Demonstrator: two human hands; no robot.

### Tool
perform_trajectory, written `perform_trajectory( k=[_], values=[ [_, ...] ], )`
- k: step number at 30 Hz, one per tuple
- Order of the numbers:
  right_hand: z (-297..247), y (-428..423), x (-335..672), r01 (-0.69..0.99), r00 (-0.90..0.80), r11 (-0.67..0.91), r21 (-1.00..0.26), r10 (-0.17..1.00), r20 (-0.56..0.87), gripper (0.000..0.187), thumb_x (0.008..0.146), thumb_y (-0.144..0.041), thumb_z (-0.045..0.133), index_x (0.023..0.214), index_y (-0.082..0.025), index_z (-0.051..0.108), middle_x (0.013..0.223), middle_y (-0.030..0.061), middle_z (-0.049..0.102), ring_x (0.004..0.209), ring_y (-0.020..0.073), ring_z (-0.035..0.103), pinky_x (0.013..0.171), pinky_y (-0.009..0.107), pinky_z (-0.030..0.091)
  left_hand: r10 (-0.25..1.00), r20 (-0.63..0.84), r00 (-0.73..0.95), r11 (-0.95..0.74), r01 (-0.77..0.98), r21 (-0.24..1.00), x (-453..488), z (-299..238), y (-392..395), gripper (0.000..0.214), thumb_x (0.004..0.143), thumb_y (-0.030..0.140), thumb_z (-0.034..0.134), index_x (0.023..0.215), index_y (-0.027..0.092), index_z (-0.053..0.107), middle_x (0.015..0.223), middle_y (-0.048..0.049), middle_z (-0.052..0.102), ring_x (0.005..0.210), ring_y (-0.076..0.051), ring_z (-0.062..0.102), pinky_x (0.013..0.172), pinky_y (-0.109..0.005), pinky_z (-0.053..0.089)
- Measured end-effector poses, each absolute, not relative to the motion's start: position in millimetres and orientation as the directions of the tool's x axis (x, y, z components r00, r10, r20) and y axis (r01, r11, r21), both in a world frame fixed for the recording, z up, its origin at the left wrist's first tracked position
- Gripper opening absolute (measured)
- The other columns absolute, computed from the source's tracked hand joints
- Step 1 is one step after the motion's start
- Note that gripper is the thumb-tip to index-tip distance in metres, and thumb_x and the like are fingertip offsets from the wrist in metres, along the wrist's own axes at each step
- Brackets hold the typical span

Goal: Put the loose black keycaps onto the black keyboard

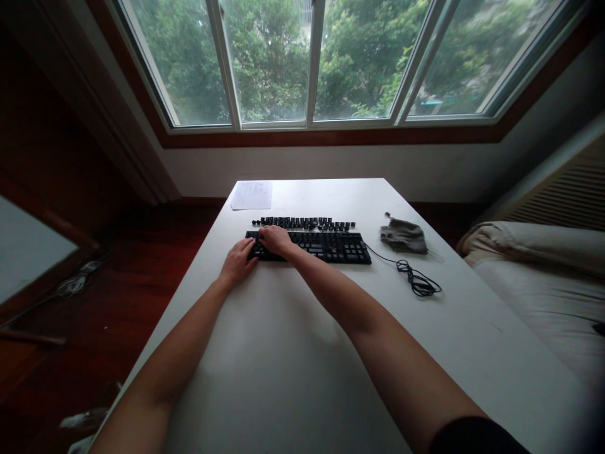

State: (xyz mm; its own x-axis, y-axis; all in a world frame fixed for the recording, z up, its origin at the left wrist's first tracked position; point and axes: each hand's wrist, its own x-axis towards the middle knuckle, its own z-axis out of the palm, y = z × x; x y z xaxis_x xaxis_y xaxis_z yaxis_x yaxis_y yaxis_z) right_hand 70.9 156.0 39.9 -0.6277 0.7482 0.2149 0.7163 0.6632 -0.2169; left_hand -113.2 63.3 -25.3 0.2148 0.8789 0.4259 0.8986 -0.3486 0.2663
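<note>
A black keyboard [331, 247] lies on the white table, its long side facing me. My left hand [237, 262] grips the keyboard's left end, fingers at the side and thumb by the front edge. Over the upper left keys, my right hand [275, 239] bends down with its fingers pressed together. Whatever is between those fingertips is too small and hidden to make out. Just behind the keyboard, several loose black keycaps [302, 222] stand in rough rows.
From the keyboard's right side a cable runs to a coiled bundle [422, 284]. A crumpled grey cloth pouch [403, 236] lies behind it. A paper sheet [252, 195] sits at the table's far left corner. Beyond the table [302, 353] are a window and a cushioned seat [534, 271] at right.
</note>
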Motion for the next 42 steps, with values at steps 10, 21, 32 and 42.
perform_trajectory(
  k=[10,21,32,42],
  values=[
    [52.5,159.3,58.3,0.720,-0.671,0.682,-0.130,0.732,0.121,0.024,0.098,-0.026,0.059,0.108,-0.016,0.078,0.109,0.0169,0.077,0.103,0.0295,0.072,0.087,0.036,0.053,0.879,0.433,0.200,-0.334,0.907,0.258,-111.3,-24.5,63.8,0.063,0.095,0.035,0.060,0.155,0.024,0.047,0.157,-0.0120,0.050,0.149,-0.034,0.041,0.125,-0.056,0.033],
    [24.9,137.6,86.6,0.648,-0.704,0.746,-0.150,0.663,0.254,0.032,0.104,-0.035,0.054,0.122,-0.016,0.073,0.123,0.0136,0.071,0.118,0.0266,0.061,0.100,0.036,0.048,0.869,0.467,0.164,-0.302,0.923,0.238,-101.7,-19.5,66.5,0.054,0.101,0.042,0.053,0.149,0.019,0.053,0.148,-0.0133,0.057,0.138,-0.032,0.048,0.120,-0.051,0.038],
    [19.0,173.9,138.8,0.694,-0.596,0.666,-0.271,0.744,0.302,0.027,0.104,-0.033,0.057,0.119,-0.020,0.075,0.120,0.0098,0.071,0.116,0.0227,0.060,0.103,0.032,0.043,0.886,0.447,0.126,-0.195,0.974,0.113,-77.8,-11.8,65.5,0.057,0.103,0.050,0.047,0.149,0.017,0.054,0.149,-0.0165,0.055,0.138,-0.035,0.047,0.119,-0.053,0.036],
    [25.9,200.3,110.5,0.750,-0.595,0.642,-0.156,0.759,0.263,0.026,0.102,-0.034,0.057,0.116,-0.020,0.075,0.119,0.0120,0.070,0.116,0.0269,0.058,0.098,0.035,0.044,0.889,0.402,0.217,-0.265,0.962,0.067,-70.9,-11.5,63.6,0.062,0.106,0.048,0.039,0.159,0.016,0.043,0.164,-0.0112,0.043,0.156,-0.033,0.030,0.129,-0.057,0.017]
  ],
)
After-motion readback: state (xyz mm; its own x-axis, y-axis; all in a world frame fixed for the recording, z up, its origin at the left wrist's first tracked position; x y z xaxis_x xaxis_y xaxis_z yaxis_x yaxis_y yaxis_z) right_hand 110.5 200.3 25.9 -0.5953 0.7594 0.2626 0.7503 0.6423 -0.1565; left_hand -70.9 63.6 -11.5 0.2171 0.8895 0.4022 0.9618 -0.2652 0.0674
